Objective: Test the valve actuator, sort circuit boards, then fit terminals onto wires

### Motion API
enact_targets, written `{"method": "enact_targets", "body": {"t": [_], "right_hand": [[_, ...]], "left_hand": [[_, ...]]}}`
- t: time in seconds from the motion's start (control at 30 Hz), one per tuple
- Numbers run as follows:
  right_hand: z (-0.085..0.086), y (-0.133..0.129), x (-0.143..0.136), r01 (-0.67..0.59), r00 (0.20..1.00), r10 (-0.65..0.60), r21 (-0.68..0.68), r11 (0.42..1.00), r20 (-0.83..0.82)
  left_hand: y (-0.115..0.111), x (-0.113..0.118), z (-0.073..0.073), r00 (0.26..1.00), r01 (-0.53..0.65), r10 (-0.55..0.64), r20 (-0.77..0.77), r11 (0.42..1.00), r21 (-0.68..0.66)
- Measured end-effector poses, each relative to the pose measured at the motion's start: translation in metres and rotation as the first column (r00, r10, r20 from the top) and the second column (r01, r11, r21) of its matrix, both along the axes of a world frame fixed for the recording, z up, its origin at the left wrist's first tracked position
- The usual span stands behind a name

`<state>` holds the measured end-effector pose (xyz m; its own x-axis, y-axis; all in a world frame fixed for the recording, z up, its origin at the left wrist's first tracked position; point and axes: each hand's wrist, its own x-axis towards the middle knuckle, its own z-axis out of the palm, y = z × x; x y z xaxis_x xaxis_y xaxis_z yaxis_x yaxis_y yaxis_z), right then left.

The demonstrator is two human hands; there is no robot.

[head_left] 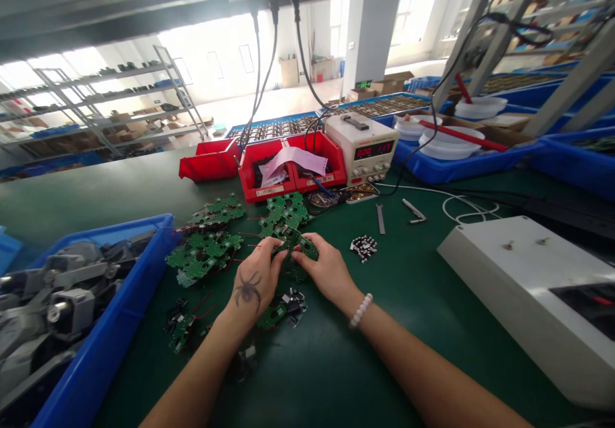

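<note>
A green circuit board [298,272] is held just above the middle of the table [336,370], between the fingertips of both hands. The left hand [262,264] pinches its left side between thumb and fingers; the right hand [327,264] grips the other side in the same way, the two thumbs close together on the near face. The fingers hide much of the board.

Directly behind it lies a pile of similar green boards [286,210]. Nearer the person, close to the left wrist, rests a board with black and silver components [291,306]. To the left are two more heaps, a nearer stack of boards [204,252] and a farther stack [221,210], with thin red wires [247,234] sticking out.

Right of the right hand sits a cluster of small black-and-white parts [364,248]; beyond it lie a flat metal wrench [380,219] and a silver tool [414,211].

Farther back, red bins [269,193] with pinkish paper [302,157] draped over them stand beside a power supply [358,152] with a lit red display. A blue crate [139,296] of grey metal parts [72,312] fills the left edge, and a pale box with switches [523,287] stands at the right.
</note>
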<state>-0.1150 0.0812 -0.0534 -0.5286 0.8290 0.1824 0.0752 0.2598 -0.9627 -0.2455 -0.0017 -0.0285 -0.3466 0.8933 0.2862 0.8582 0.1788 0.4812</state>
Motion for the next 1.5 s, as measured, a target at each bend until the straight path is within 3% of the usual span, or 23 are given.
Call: {"method": "enact_targets", "body": {"t": [0.13, 0.23, 0.47, 0.57, 0.63, 0.87, 1.13, 1.23, 1.33, 1.43, 1.5], "right_hand": [[0.0, 0.003, 0.002, -0.09, 0.996, 0.091, 0.056, 0.994, -0.016], [-0.001, 0.001, 0.001, -0.112, 0.993, 0.114, 0.085, 0.99, -0.017], [-0.001, -0.008, -0.003, 0.037, 0.999, -0.039, 0.17, 0.985, 0.008], [0.0, -0.013, -0.006, 0.033, 0.999, -0.037, 0.232, 0.972, 0.012], [0.001, -0.015, -0.006, 0.017, 1.0, -0.02, 0.248, 0.969, 0.012], [0.006, -0.008, 0.003, -0.085, 0.995, 0.091, 0.155, 0.984, -0.03], [0.019, 0.0, 0.013, -0.312, 0.947, 0.318, 0.114, 0.943, -0.039], [0.022, 0.003, 0.016, -0.279, 0.951, 0.286, 0.072, 0.957, -0.114], [0.026, 0.001, 0.014, -0.217, 0.947, 0.215, 0.019, 0.976, -0.238], [0.036, 0.0, 0.005, -0.247, 0.894, 0.208, -0.048, 0.968, -0.398], [0.048, 0.004, -0.001, -0.279, 0.894, 0.259, -0.002, 0.96, -0.365]], "left_hand": [[-0.003, -0.011, 0.002, 0.993, 0.117, -0.117, 0.0, 0.993, -0.033], [-0.007, -0.013, 0.003, 0.992, 0.126, -0.126, 0.003, 0.991, -0.044], [-0.005, 0.01, 0.007, 0.998, -0.057, 0.058, 0.001, 0.996, -0.075], [-0.003, 0.006, 0.008, 0.99, -0.138, 0.14, 0.006, 0.984, -0.11], [-0.004, -0.002, 0.01, 0.991, -0.13, 0.135, 0.026, 0.983, -0.127], [-0.017, -0.029, 0.028, 0.974, 0.121, -0.107, 0.198, 0.991, -0.059], [-0.011, -0.032, 0.029, 0.928, -0.016, -0.018, 0.373, 0.996, 0.088], [-0.015, -0.03, 0.036, 0.916, -0.04, 0.013, 0.401, 0.998, 0.058], [-0.019, -0.023, 0.045, 0.945, -0.055, 0.032, 0.324, 0.997, 0.062], [-0.015, -0.016, 0.051, 0.926, 0.119, -0.115, 0.361, 0.993, 0.011], [-0.009, -0.017, 0.053, 0.859, 0.292, -0.216, 0.464, 0.952, -0.097]]}}
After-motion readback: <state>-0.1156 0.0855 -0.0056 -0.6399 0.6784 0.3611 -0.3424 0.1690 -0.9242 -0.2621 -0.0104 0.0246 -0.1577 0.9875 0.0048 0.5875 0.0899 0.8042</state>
